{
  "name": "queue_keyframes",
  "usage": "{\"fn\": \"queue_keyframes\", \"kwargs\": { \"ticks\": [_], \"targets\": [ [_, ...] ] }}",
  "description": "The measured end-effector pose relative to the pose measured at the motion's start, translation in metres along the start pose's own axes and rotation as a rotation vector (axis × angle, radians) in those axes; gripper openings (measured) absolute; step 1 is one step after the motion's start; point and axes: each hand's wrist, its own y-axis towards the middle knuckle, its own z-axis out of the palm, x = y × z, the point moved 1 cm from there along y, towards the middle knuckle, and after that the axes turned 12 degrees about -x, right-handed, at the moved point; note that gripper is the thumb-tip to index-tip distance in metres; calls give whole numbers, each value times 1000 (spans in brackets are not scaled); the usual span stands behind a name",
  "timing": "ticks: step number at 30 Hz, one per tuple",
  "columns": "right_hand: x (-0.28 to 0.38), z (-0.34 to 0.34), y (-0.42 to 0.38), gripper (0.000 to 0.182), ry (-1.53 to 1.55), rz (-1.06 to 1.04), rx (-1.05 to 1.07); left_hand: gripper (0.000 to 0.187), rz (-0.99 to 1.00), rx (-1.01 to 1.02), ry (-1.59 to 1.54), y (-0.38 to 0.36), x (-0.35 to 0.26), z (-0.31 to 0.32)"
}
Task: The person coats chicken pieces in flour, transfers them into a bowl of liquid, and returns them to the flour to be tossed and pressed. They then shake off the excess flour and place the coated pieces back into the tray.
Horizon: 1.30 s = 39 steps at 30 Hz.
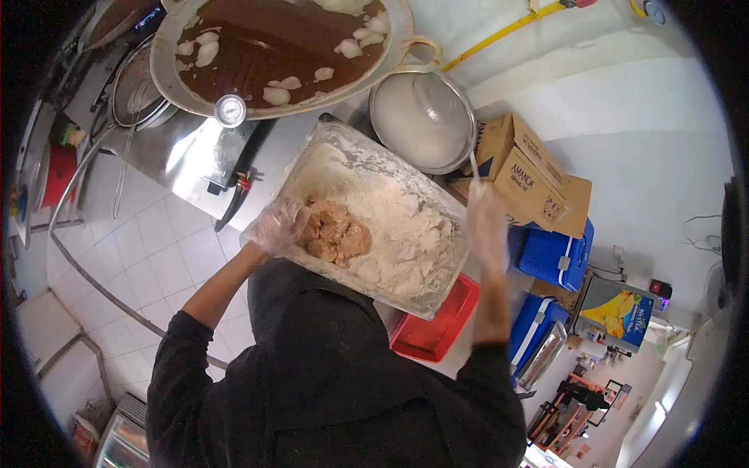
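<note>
A rectangular tub [312, 142] in front of me holds white flour [398, 226] and a mound of raw, pinkish-brown meat [335, 232] near its left end. My left hand [278, 226], in a clear plastic glove, is at the tub's left corner, right beside the meat; its fingers are partly hidden. Past the tub's far right side is a round metal sieve [421, 121], pale and cloudy inside. Its thin handle runs down to my right hand [488, 226], which is gloved, blurred by motion and closed around the handle's end.
A wide pan of brown oil [273, 47] with pale floating pieces stands at the back, a dial thermometer [230, 111] at its rim. Cardboard boxes [530, 175] and blue coolers [558, 253] are at right. A red tray [437, 324] lies below the tub.
</note>
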Motion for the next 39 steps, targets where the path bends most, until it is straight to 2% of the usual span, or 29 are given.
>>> {"fn": "queue_keyframes", "kwargs": {
  "ticks": [1, 3, 5, 8, 10, 11, 12, 13, 14, 16, 17, 20, 22, 23, 24, 28, 33, 36, 39],
  "targets": [
    [-14, 5, 36, 11, 404, 254, 195, 15, -14, 37, -1, 1, -3, -3],
    [-35, 70, 71, 9, 396, 217, 306, 17, -29, 104, 8, 1, -4, -3],
    [-48, 107, 99, 7, 177, -118, 116, 20, -38, 175, 31, -4, 0, -2],
    [-52, 155, 132, 7, 74, -176, 238, 34, 415, 151, 330, -15, 8, 2],
    [-61, 138, 158, 15, 192, -235, 243, 47, 168, 283, 206, -18, 8, 3],
    [-62, 142, 164, 15, 185, -279, 149, 47, 105, 346, 179, -8, -1, -6],
    [-64, 146, 170, 15, 173, -321, 52, 47, 284, 306, 324, -12, 1, -4],
    [-62, 168, 165, 11, 97, -375, -140, 47, 458, 239, 474, -16, 4, -2],
    [-62, 171, 168, 8, 17, -426, -334, 47, 454, 211, 466, -17, 5, -1],
    [-65, 181, 170, 10, 77, -371, 33, 46, 446, 157, 450, -17, 7, 1],
    [-67, 179, 170, 11, 107, -338, 217, 45, 396, 204, 392, -15, 9, 3],
    [-86, 170, 155, 16, 179, -431, 50, 46, 490, 155, 425, -18, 11, 7],
    [-93, 174, 155, 31, 164, -481, 409, 48, 250, 369, 308, -15, 13, 8],
    [-99, 180, 152, 38, 154, -502, 590, 48, 197, 418, 278, -16, 12, 9],
    [-103, 184, 144, 37, 182, -509, 621, 49, 142, 466, 250, -16, 11, 10],
    [-109, 213, 110, 35, 297, -530, 717, 51, 232, 450, 293, -22, 17, 13],
    [-109, 190, 94, 33, 503, -284, 871, 53, 415, 426, 428, -19, 10, 4],
    [-108, 165, 82, 35, 609, -69, 944, 54, 178, 508, 247, -3, 0, -4],
    [-100, 145, 77, 40, 704, 88, 996, 53, 355, 473, 333, -7, 6, 0]
  ]
}}
